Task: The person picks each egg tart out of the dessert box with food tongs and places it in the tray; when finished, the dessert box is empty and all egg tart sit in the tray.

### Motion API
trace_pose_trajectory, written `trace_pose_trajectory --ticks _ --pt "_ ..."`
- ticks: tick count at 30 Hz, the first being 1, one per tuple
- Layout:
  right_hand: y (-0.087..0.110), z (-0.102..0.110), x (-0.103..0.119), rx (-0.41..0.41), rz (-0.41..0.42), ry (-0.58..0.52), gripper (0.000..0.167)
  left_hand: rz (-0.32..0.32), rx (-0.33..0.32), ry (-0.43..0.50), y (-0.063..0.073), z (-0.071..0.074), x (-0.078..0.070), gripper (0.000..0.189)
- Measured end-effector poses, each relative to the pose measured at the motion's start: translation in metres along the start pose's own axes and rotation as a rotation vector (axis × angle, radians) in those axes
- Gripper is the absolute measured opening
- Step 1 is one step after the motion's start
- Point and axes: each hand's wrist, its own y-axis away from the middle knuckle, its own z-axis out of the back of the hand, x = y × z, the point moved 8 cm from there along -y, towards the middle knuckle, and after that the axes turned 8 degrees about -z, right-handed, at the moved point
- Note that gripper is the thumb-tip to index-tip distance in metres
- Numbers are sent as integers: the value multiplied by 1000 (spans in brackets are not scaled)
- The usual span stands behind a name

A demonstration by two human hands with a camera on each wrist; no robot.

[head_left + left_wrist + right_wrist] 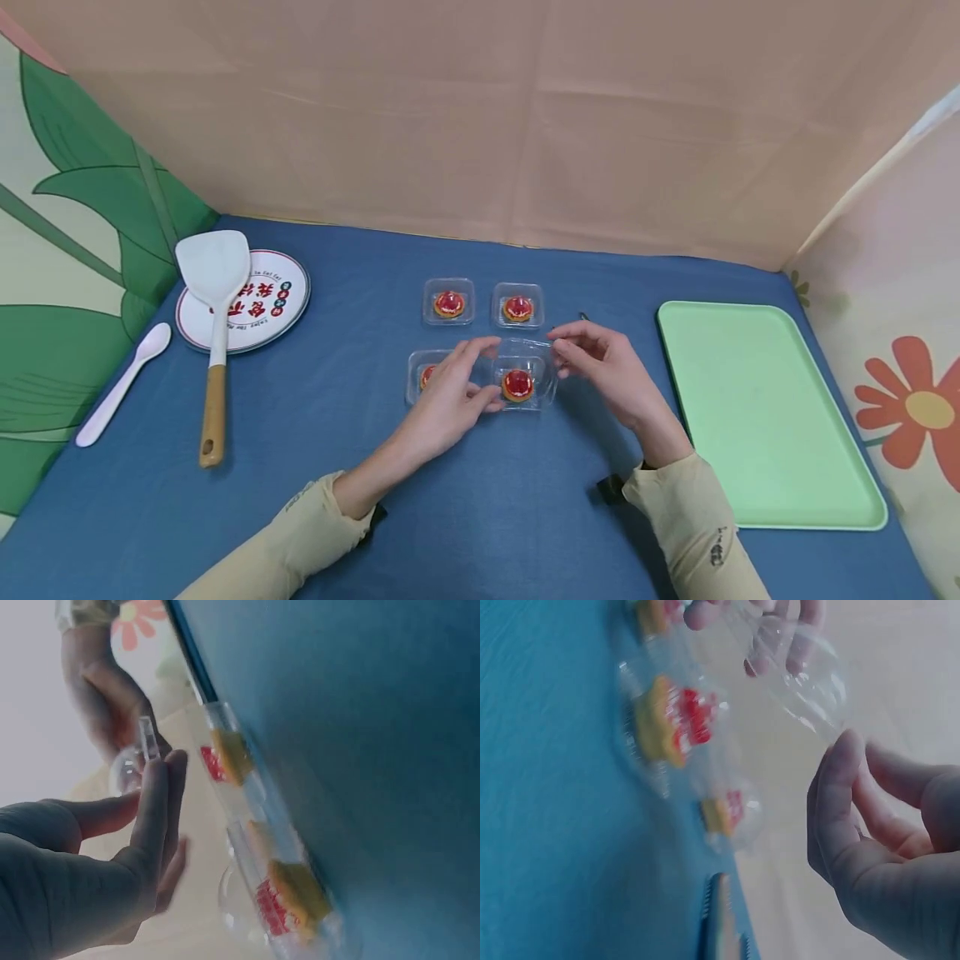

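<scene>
A clear domed plastic lid (806,682) is held up, tilted, over the front right clear box (517,408), which holds a red-topped tart (517,385). My right hand (603,362) pinches the lid's right edge between thumb and fingertips. At the opposite edge my left hand (450,400) holds the lid with its fingertips; where the thumb bears on it is hard to see. Beneath the left fingers, a second front box (412,392) with a tart (427,377) is partly hidden. Two more boxed tarts, left (449,304) and right (517,308), stand behind.
On the left lies a stack of white plates (258,321), with a white spatula (216,367) resting across it. A white spoon (123,383) lies farther left. To the right is a light green tray (765,408). Fabric walls (525,125) border the blue tabletop (480,517).
</scene>
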Motion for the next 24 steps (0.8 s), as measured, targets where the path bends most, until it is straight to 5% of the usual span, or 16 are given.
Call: trace_pose_trajectory --ticks 8,18,24 --pt "26 12 8 -90 24 -25 28 -177 -53 -100 -4 1 -20 26" --pt "62 29 2 -211 104 -45 28 -372 103 -156 -4 -29 -39 15" --pt "78 36 -15 -199 38 -6 34 -450 197 -221 -1 -45 -45 10"
